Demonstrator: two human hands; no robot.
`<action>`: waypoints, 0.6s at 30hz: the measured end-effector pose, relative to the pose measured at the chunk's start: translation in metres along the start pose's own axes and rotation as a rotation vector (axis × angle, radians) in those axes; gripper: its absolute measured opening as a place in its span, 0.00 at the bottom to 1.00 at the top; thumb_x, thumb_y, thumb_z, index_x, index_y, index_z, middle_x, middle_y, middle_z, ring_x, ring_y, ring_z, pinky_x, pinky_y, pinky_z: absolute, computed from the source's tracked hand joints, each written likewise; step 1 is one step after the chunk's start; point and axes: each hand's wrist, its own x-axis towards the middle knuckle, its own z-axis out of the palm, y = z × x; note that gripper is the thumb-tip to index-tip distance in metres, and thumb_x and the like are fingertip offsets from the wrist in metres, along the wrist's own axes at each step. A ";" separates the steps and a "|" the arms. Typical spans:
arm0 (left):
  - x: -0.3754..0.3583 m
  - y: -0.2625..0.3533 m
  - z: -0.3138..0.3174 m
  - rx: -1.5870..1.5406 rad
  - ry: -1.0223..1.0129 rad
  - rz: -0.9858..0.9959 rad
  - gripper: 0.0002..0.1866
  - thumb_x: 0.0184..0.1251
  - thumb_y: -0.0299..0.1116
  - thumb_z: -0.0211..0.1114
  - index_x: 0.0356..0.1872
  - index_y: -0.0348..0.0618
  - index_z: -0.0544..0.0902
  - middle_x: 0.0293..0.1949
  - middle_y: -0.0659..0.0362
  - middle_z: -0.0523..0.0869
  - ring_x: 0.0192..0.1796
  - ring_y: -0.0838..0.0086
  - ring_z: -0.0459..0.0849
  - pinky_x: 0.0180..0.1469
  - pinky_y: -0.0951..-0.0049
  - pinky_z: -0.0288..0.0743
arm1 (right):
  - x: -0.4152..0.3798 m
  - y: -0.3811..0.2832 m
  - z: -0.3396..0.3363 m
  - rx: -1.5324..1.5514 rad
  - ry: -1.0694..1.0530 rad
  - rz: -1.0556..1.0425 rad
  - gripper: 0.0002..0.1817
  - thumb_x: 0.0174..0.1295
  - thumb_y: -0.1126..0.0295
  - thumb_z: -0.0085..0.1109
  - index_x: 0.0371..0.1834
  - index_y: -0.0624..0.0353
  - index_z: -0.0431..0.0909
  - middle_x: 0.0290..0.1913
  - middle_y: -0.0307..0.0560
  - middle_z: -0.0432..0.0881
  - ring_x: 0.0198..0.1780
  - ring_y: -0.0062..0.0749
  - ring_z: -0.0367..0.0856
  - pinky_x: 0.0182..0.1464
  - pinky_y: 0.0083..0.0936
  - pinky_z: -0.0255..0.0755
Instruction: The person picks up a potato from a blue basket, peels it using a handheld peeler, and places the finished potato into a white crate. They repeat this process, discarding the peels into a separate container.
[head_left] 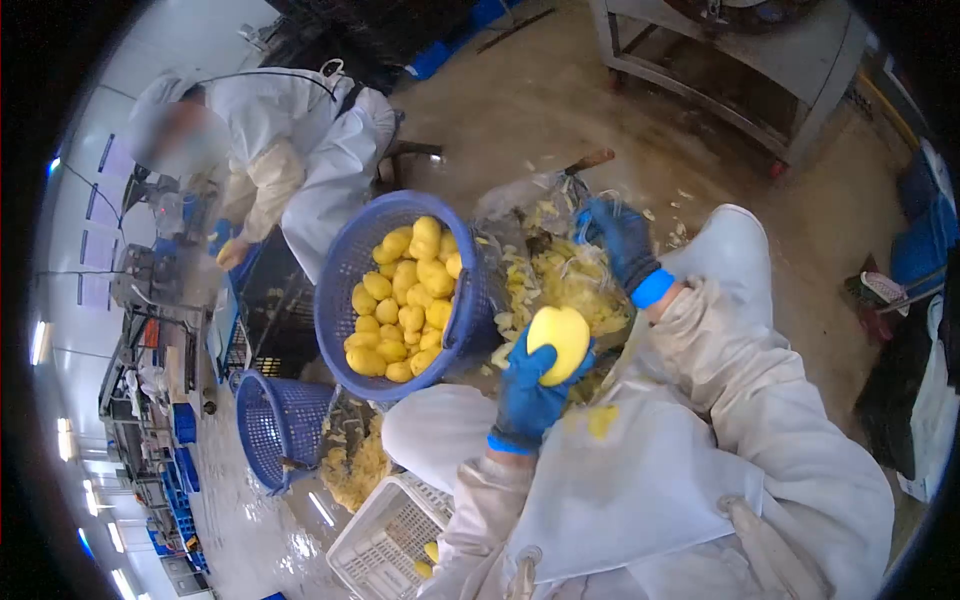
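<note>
My left hand (537,402), in a blue glove, is closed around a smooth yellow peeled mango (559,343), held in front of my white apron (630,480). My right hand (618,240), also blue-gloved, is apart from it, farther forward above a heap of yellow peelings (575,285). Its fingers are curled; whatever they hold, if anything, cannot be made out. Left of the peelings, a blue perforated basket (335,300) holds many similar yellow pieces (412,290) and tilts toward me.
A second blue basket (285,425) and a white crate (370,545) with a few yellow pieces stand lower left, beside more peelings (355,465). A co-worker (280,150) in white bends over a dark crate (280,310). A metal table (720,85) stands at the back right.
</note>
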 end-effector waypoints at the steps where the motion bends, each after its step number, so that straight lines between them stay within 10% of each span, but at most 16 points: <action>1: 0.000 0.004 0.002 0.033 0.005 0.031 0.27 0.62 0.32 0.56 0.62 0.39 0.63 0.56 0.49 0.72 0.58 0.53 0.74 0.58 0.58 0.71 | 0.009 0.000 -0.006 0.081 0.099 -0.015 0.15 0.67 0.62 0.47 0.34 0.64 0.76 0.30 0.44 0.80 0.31 0.25 0.78 0.36 0.23 0.71; 5: 0.011 0.002 -0.002 -0.008 0.022 0.006 0.26 0.62 0.32 0.54 0.62 0.39 0.63 0.54 0.50 0.74 0.55 0.59 0.76 0.57 0.62 0.73 | -0.034 -0.020 0.037 -0.094 -0.197 -0.056 0.15 0.67 0.62 0.48 0.32 0.62 0.77 0.29 0.42 0.80 0.31 0.24 0.78 0.35 0.21 0.70; 9: 0.004 0.002 -0.005 -0.139 0.063 -0.034 0.24 0.66 0.37 0.53 0.61 0.41 0.65 0.53 0.51 0.76 0.51 0.59 0.79 0.48 0.66 0.79 | 0.004 -0.018 0.000 -0.195 0.165 0.038 0.18 0.68 0.58 0.44 0.33 0.61 0.78 0.28 0.41 0.80 0.32 0.23 0.77 0.36 0.22 0.71; 18: 0.005 0.000 -0.008 -0.379 0.053 -0.120 0.25 0.68 0.53 0.49 0.53 0.42 0.72 0.44 0.54 0.80 0.41 0.64 0.81 0.32 0.76 0.79 | -0.019 0.003 0.022 0.222 0.010 0.041 0.19 0.68 0.55 0.44 0.41 0.62 0.75 0.32 0.40 0.79 0.34 0.22 0.75 0.41 0.21 0.69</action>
